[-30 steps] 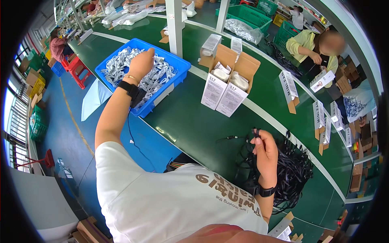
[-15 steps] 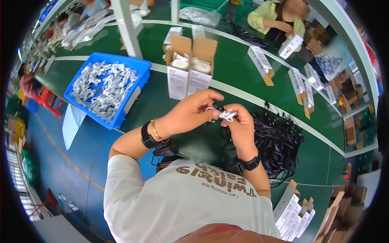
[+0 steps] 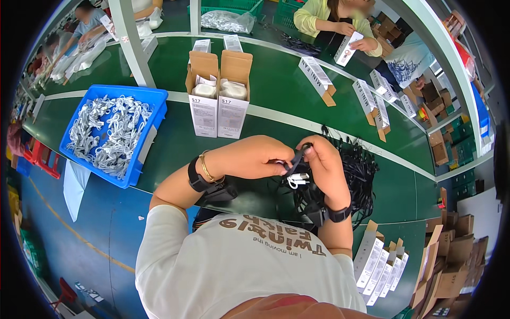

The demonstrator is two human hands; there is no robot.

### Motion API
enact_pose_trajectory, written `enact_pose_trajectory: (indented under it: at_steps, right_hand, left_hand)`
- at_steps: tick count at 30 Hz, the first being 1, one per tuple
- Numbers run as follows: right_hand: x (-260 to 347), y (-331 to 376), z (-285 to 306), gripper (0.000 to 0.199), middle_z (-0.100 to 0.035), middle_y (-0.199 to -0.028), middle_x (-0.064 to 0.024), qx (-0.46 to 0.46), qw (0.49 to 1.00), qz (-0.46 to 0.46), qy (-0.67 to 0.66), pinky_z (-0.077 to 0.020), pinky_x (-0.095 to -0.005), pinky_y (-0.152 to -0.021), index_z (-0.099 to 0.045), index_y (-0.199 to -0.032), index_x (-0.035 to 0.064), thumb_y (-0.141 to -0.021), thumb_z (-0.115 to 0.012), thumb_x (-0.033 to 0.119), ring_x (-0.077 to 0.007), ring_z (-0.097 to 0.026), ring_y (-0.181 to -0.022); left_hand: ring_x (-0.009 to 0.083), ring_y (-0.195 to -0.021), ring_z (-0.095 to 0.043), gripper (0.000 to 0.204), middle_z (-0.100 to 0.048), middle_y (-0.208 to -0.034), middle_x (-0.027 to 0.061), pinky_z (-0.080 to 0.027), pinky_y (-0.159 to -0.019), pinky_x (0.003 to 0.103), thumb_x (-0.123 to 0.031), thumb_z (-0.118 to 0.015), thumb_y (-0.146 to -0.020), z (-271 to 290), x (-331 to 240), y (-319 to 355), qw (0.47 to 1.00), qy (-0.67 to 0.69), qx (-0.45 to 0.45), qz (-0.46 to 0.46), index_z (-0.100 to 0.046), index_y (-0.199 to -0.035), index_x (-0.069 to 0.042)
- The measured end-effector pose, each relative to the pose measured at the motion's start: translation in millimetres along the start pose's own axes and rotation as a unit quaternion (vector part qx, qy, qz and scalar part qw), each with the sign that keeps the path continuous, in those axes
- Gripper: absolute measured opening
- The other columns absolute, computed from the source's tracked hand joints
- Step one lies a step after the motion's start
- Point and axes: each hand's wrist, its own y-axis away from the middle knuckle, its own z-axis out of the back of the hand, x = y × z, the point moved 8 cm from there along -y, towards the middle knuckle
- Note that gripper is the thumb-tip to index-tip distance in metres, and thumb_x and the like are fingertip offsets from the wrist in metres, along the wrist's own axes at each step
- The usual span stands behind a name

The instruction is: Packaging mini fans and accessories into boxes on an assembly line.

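Note:
Between my two hands a short black strap (image 3: pixel 298 157) is stretched in a loop. My left hand (image 3: pixel 263 158) pinches its lower left end, and my right hand (image 3: pixel 325 162) pinches the upper end between thumb and fingers. Just under the strap hangs a small white cable (image 3: pixel 297 181) with a metal plug; my fingers hide how the two are joined. Beside and behind my right hand lies a tangled pile of black straps (image 3: pixel 361 170) on the green table (image 3: pixel 202 159).
A blue bin (image 3: pixel 159 98) of bundled white cables stands at left. Two open cartons (image 3: pixel 231 114) holding white items stand beyond my hands. Several narrow white boxes (image 3: pixel 380 266) lie at lower right. Across the table, a person (image 3: pixel 340 24) holds a white box (image 3: pixel 348 49).
My hands have gone from handling the white cable to pulling the black strap between them. The cable now hangs below. The view has shifted, and the person opposite has raised the box.

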Motion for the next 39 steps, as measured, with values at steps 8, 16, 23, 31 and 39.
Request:
enact_pose_trajectory:
  at_steps: [8, 16, 23, 31, 39]
  right_hand:
    - [-24.3, -1.5, -24.7, 0.004, -0.051, -0.074, -0.0035, 0.02, 0.996, -0.054, -0.073, -0.0402, -0.0261, -0.057, -0.054, -0.086, -0.0005, -0.086, -0.049, -0.001, -0.0118, -0.049, -0.065]
    - [-19.0, -1.1, -30.7, 0.016, -0.052, -0.075, -0.0042, 0.03, 0.998, -0.011, -0.054, -0.0397, -0.0244, -0.056, -0.054, -0.088, -0.0007, -0.08, -0.044, -0.009, -0.012, -0.05, -0.064]
    - [-31.3, 6.7, -44.7, 0.008, -0.053, -0.076, -0.0028, 0.043, 0.994, -0.09, -0.035, -0.0409, -0.0247, -0.056, -0.058, -0.093, 0.0007, -0.085, -0.054, 0.001, -0.0132, -0.05, -0.063]
    - [25.4, -11.1, -15.5, 0.011, -0.06, -0.081, -0.0102, 0.028, 0.977, 0.059, 0.202, -0.0472, -0.0345, -0.063, -0.059, -0.093, 0.0015, -0.09, -0.055, 0.011, -0.0282, -0.059, -0.071]
    - [-4.5, -3.3, -46.9, 0.008, -0.061, -0.08, -0.0099, 0.063, 0.992, 0.01, 0.11, -0.0473, -0.0343, -0.061, -0.061, -0.088, 0.0046, -0.083, -0.063, 0.01, -0.0273, -0.059, -0.068]
  left_hand:
    - [0.0084, -0.07, -0.052, 0.02, -0.052, -0.076, 0.0003, -0.043, -0.062, 0.024, 0.0, -0.06, -0.086, 9.7, 27.6, 5.9, 0.951, 0.3, -0.065, 0.036, -0.054, -0.105, -0.004]
    - [0.0052, -0.067, -0.049, 0.025, -0.052, -0.077, -0.0001, -0.04, -0.06, 0.02, -0.001, -0.058, -0.088, 16.1, 31.9, 5.5, 0.938, 0.329, -0.08, 0.073, -0.051, -0.111, -0.003]
    - [0.0048, -0.067, -0.049, 0.011, -0.052, -0.077, -0.0009, -0.04, -0.059, 0.021, -0.003, -0.059, -0.088, 27.0, 32.6, 7.3, 0.942, 0.296, -0.149, 0.061, -0.057, -0.099, -0.003]
    - [0.0139, -0.069, -0.054, 0.006, -0.054, -0.076, 0.0024, -0.043, -0.06, 0.028, -0.005, -0.063, -0.084, 23.4, 18.2, 9.2, 0.973, -0.196, -0.12, -0.01, -0.059, -0.088, -0.005]
    - [0.026, -0.075, -0.055, 0.01, -0.055, -0.077, 0.0082, -0.045, -0.064, 0.036, -0.006, -0.065, -0.078, 31.9, 38.3, 10.8, 0.975, 0.132, -0.16, 0.08, -0.059, -0.086, -0.006]
